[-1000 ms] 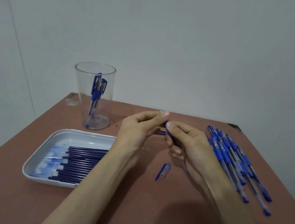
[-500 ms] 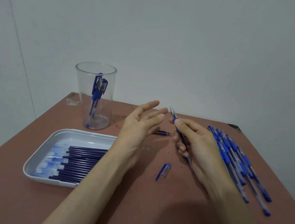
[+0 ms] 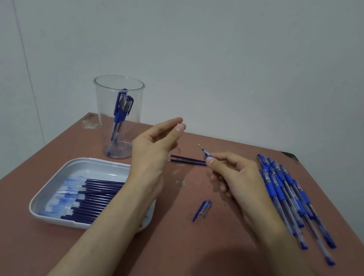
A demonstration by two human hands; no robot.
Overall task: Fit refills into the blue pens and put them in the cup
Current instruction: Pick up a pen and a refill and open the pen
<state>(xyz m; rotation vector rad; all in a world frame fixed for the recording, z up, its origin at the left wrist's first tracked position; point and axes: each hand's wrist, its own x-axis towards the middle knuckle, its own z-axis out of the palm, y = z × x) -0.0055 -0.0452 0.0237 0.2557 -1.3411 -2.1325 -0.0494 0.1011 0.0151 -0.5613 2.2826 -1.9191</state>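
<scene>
My right hand (image 3: 239, 182) grips an uncapped blue pen (image 3: 205, 153) whose tip points up and left. My left hand (image 3: 153, 147) hovers above the table left of it, fingers loosely together, pinching what may be a tiny bit at the fingertips; I cannot tell what. A loose pen cap (image 3: 202, 210) lies on the table between my forearms. Two refills (image 3: 186, 160) lie between my hands. The clear cup (image 3: 115, 111) at the back left holds two capped pens. A white tray (image 3: 57, 189) holds several dark blue refills.
A pile of several capped blue pens (image 3: 291, 201) lies on the right side of the brown table (image 3: 179, 259). A small crumpled clear scrap (image 3: 90, 123) sits by the cup. A grey wall stands behind the table.
My hands were joined at the pen tip, then parted. The left hand has lifted up and left; the right hand holds the pen lower, its tip now bare.
</scene>
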